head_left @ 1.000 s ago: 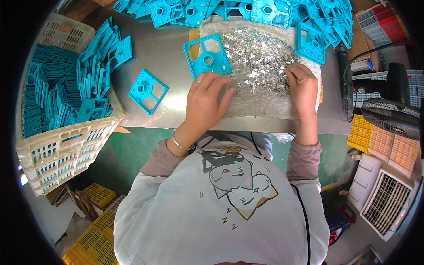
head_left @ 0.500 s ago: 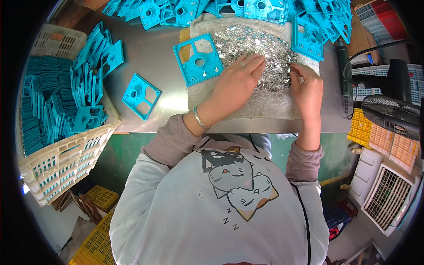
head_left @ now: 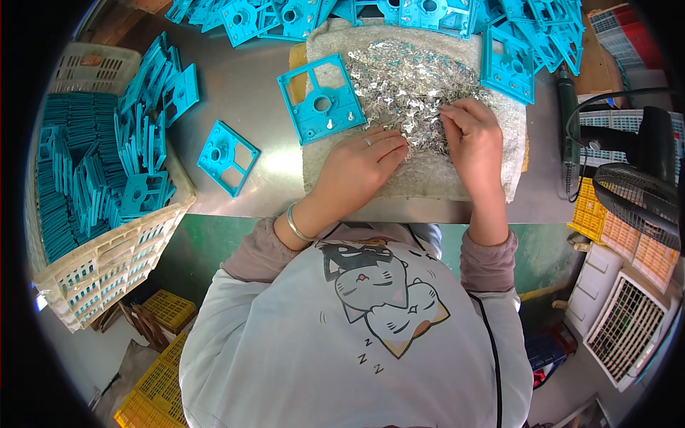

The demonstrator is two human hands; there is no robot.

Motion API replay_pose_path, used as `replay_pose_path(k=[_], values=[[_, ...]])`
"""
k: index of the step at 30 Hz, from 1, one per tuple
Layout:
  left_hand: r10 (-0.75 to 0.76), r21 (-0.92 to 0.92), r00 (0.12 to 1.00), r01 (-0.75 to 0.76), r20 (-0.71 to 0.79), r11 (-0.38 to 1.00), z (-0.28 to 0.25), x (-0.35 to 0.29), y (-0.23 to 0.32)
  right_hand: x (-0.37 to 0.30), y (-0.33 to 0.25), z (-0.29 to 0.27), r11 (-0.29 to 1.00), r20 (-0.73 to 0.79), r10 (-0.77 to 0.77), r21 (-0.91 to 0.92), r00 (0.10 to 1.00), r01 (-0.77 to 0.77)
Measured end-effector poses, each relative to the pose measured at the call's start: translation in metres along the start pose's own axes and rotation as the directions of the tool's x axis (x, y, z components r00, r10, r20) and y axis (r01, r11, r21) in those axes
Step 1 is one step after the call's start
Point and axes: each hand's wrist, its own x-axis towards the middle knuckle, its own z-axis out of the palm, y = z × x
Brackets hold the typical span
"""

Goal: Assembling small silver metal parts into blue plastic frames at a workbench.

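Note:
A loose heap of small shiny metal pieces lies on a grey cloth in front of me. At the heap's near edge my left hand is palm down, fingers bent and pressed together; whatever they hold is hidden. On the heap's right side my right hand is closed in a pinch, thumb and forefinger together at the pieces; anything between them is too small to name. A teal plastic frame with a round hole lies just beyond my left hand, a few metal pieces sitting in it.
Another teal frame lies on the metal table. More teal frames are piled along the back, one at the cloth's right corner. A white crate full of them stands left. A power screwdriver and a fan are at right.
My left hand has drawn back from over the heap to its near edge, fingers more bent. My right hand has moved left, further onto the heap.

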Motion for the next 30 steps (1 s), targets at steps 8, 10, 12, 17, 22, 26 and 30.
replay_pose_path(k=[8, 10, 12, 17, 22, 26, 30], values=[[-0.113, 0.017, 0.993, 0.113, -0.021, 0.993, -0.008, -0.007, 0.002, 0.005, -0.008, 0.014, 0.999, 0.087, -0.05, 0.013, 0.995, 0.049], [-0.131, 0.003, 0.99, 0.132, -0.045, 0.991, -0.009, -0.008, 0.002, 0.005, -0.009, 0.015, 0.999, 0.104, -0.044, 0.016, 0.994, 0.042], [-0.144, 0.005, 0.989, 0.144, -0.041, 0.99, -0.01, -0.008, 0.001, 0.006, -0.012, 0.016, 0.999, 0.132, -0.051, 0.0, 0.99, 0.051], [-0.149, -0.02, 0.986, 0.148, -0.077, 0.989, -0.008, -0.007, 0.001, 0.007, -0.012, 0.019, 0.989, 0.156, -0.093, -0.1, 0.983, 0.11], [-0.18, -0.063, 0.973, 0.172, -0.142, 0.983, -0.008, 0.001, -0.001, 0.006, -0.016, 0.016, 0.987, 0.158, -0.093, -0.117, 0.983, 0.112], [-0.411, -0.362, 0.9, 0.339, -0.143, 0.868, -0.013, 0.013, 0.005, 0.002, -0.027, 0.002, 0.973, 0.169, -0.002, 0.23, 0.986, -0.037], [-0.596, -0.746, 0.798, 0.45, 0.089, 0.491, -0.011, 0.016, 0.009, 0.006, -0.041, -0.011, 0.96, 0.122, -0.145, 0.257, 0.982, 0.11]])
